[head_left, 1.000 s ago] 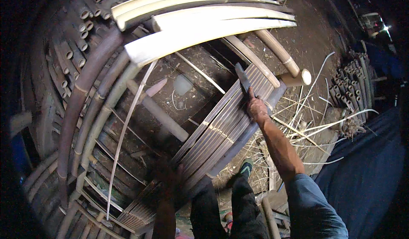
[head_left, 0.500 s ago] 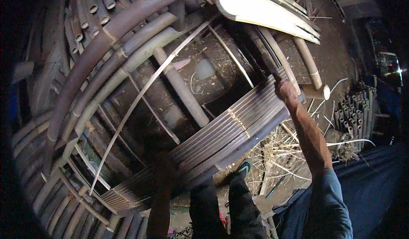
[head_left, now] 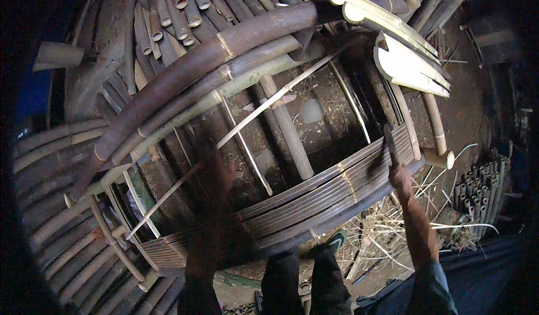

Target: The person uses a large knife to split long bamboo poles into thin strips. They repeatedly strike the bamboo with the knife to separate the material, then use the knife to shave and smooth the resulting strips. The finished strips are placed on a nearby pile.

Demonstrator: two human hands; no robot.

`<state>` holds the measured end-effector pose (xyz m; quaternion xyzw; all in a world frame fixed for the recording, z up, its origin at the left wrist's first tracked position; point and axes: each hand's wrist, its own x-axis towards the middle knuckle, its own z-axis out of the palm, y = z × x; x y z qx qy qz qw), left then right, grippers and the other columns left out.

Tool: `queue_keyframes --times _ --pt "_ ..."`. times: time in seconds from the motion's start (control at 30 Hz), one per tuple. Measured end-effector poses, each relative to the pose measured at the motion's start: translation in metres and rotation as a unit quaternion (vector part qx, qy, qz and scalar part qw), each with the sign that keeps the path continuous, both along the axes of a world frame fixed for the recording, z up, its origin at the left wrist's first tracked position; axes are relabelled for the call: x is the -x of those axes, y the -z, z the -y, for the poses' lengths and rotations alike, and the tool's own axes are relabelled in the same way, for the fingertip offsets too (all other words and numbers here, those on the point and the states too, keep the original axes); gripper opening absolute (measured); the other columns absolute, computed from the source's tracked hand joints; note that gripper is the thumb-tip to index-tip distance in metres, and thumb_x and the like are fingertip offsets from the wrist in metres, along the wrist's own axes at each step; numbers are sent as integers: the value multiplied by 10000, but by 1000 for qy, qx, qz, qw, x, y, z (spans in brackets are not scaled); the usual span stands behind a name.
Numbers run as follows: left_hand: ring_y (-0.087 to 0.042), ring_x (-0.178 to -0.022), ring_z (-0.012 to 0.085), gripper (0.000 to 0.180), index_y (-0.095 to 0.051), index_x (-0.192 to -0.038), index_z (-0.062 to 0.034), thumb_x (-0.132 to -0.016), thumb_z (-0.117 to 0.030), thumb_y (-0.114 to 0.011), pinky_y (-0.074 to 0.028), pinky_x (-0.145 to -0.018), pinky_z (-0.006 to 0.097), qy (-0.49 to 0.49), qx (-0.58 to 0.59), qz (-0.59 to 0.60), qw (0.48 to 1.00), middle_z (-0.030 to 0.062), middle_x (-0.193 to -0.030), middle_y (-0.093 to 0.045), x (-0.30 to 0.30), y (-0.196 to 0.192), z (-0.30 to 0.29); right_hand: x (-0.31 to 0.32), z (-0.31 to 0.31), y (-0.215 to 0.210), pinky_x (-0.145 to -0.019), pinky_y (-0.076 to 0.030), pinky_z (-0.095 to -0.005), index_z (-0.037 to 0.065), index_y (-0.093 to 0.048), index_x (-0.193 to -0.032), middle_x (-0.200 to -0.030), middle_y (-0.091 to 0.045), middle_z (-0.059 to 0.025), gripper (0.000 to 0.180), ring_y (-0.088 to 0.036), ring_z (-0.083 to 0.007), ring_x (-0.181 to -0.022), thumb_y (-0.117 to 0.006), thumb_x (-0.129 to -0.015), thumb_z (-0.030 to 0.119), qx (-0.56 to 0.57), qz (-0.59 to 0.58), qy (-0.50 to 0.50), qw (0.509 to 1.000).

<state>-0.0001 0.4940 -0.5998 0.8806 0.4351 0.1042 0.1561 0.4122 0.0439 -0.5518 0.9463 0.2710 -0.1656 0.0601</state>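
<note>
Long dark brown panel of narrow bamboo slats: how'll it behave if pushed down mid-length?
The long dark brown panel of narrow bamboo slats would probably flex and spring back, as the slats look slim for their length. Single slats may shift against their neighbours: dark seams run between them, and any fastening is unclear.

hands [head_left: 400, 176] 2 | knife [head_left: 389, 141] 1 | slat panel [head_left: 314, 204] 1 | trouser legs [head_left: 330, 284] 2
</note>
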Motion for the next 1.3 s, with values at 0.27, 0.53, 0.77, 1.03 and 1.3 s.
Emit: queue_keyframes --times 0.27,0.53,0.77,1.03,1.3 --pt "-541 -1093 411 333 -600 -1157 -52 -912 -277 -585 -422 -954 480 123 185 -90 971 275 -1127 -568 22 -46 10 230 86 -111 -622 -463 -273 85 -337 -1455 -1003 -596 -34 551 -529 -129 -752 -555 -953 142 -323 -323 258 851" --pt "-585 -767 292 243 -626 -1004 -48 -937 -270 -550 -465 -701 406 168 398 -59 900 154 -825 -609 95 -280 234 316 115 -248 -699 -481 -343 13 -465 -1334 -861 -593 -108 563 -556 -202 -739 -630 -804 110 -312 -160 384 854" --pt "-596 -680 191 264 -616 -1001 -47 -961 -294 -531 -476 -624 347 240 568 -154 772 67 -759 -621 101 -443 363 263 147 -371 -457 -410 -258 18 -647 -996 -643 -555 10 380 -514 -83 -490 -668 -894 384 -525 -219 542 619" --pt "-634 -866 178 323 -582 -1145 24 -1015 -244 -459 -537 -769 327 333 767 -47 547 75 -940 -628 26 -530 497 264 275 -474 -445 -385 -226 40 -614 -835 -615 -572 -4 242 -510 -73 -479 -624 -942 257 -714 -205 461 485" --pt "-507 -582 38 305 -625 -1182 -48 -974 -263 -568 -433 -486 190 306 690 22 656 -36 -775 -582 -65 -578 600 254 390 -601 -662 -508 -348 25 -596 -1125 -882 -650 -139 398 -653 -221 -736 -669 -881 331 -489 43 362 792"
